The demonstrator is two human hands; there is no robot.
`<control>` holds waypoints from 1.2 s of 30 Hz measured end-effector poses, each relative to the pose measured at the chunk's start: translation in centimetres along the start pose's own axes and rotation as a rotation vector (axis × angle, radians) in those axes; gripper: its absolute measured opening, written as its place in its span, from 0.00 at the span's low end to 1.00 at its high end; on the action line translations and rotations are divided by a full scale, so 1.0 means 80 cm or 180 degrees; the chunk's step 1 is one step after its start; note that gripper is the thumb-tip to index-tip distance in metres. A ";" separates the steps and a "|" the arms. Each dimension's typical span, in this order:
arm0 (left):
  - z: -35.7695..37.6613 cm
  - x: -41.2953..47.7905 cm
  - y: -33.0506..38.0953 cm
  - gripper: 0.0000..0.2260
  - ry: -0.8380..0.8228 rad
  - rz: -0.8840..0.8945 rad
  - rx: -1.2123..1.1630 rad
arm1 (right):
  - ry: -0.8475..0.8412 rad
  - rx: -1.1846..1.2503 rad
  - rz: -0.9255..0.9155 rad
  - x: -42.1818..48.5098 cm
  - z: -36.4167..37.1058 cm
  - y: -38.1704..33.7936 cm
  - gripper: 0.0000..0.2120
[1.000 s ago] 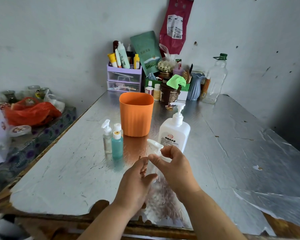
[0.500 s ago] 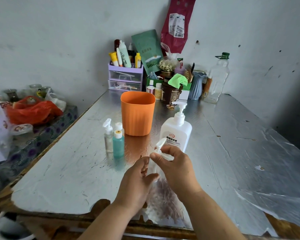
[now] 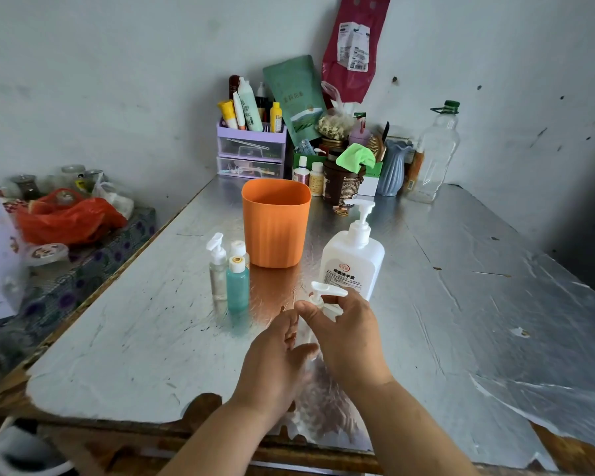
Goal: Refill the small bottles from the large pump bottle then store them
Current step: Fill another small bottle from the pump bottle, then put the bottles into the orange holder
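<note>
A small clear bottle stands between my hands near the table's front. My left hand wraps its body. My right hand pinches the collar of its white pump top, whose nozzle points right. Just behind stands the large white pump bottle with a red logo. To the left are three small bottles: a clear one with a white pump, a teal one with a white cap, and one with a white cap mostly hidden behind the teal one. An orange cup stands behind them.
The foil-covered table has a torn front edge. At the back corner stand a purple drawer organiser with tubes, a brown tub, a blue vase and a clear plastic bottle. A red bag lies on the left ledge.
My right hand has turned the pump top, so its nozzle swung from pointing left and up to pointing right. My left hand kept hold of the bottle body.
</note>
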State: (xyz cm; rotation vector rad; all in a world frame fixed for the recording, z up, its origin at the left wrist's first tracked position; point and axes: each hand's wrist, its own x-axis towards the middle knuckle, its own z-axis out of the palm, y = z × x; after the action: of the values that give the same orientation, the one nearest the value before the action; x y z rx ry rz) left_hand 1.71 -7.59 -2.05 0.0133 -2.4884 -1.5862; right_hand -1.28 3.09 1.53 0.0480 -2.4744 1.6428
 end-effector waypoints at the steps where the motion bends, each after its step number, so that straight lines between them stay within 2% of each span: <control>1: -0.001 0.000 0.001 0.20 -0.0005 -0.0026 0.0012 | 0.0048 -0.0025 -0.0009 0.000 0.004 0.001 0.12; 4: -0.001 0.000 0.001 0.21 -0.0019 -0.0091 -0.0007 | 0.0129 -0.0017 0.0050 0.001 0.007 0.003 0.13; 7: 0.000 -0.001 -0.002 0.19 -0.0010 -0.0053 -0.0025 | -0.0139 -0.0111 -0.0003 0.001 -0.002 -0.001 0.14; 9: 0.000 0.000 -0.007 0.17 0.0055 -0.0080 0.0026 | -0.0357 -0.0207 -0.0168 -0.002 -0.012 -0.009 0.24; 10: -0.001 0.002 -0.007 0.17 0.0107 -0.0126 0.0036 | -0.0303 -0.0149 -0.0207 -0.003 -0.018 -0.014 0.30; 11: -0.002 0.002 -0.007 0.17 0.0155 -0.0205 -0.0018 | -0.0121 -0.0011 -0.0230 -0.002 -0.024 -0.020 0.31; 14: -0.005 0.006 -0.006 0.13 0.0185 -0.0440 -0.0405 | 0.0719 0.0143 -0.0384 0.013 -0.045 -0.028 0.19; 16: -0.010 0.009 -0.006 0.11 0.0237 -0.0459 -0.0418 | 0.0966 -0.0056 -0.0404 0.034 -0.060 -0.036 0.17; 18: -0.021 0.014 -0.007 0.13 0.0310 -0.0411 -0.0248 | 0.0883 -0.0439 -0.0285 0.060 -0.072 -0.045 0.21; 21: -0.043 0.020 -0.010 0.17 0.0429 -0.0399 0.0077 | 0.0388 -0.1158 -0.0023 0.095 -0.080 -0.057 0.27; 24: -0.064 0.025 -0.017 0.21 0.0486 -0.0403 0.0245 | 0.0033 -0.1406 -0.0050 0.112 -0.080 -0.069 0.21; 26: -0.075 0.027 -0.022 0.24 0.0493 -0.0394 0.0335 | -0.0085 -0.1419 -0.0122 0.116 -0.081 -0.077 0.16; 32: -0.091 0.021 -0.032 0.25 0.0450 -0.0377 0.0498 | -0.0113 -0.1490 -0.0267 0.119 -0.076 -0.083 0.19; 36: -0.099 0.019 -0.033 0.26 0.0478 -0.0333 0.0508 | 0.0164 -0.0991 -0.0577 0.124 -0.081 -0.119 0.18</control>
State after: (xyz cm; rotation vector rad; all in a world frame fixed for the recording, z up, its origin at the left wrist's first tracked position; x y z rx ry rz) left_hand 1.22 -15.98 -0.99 0.2787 -2.5245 -1.3634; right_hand -9.07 5.96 14.25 0.1809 -2.5688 1.1622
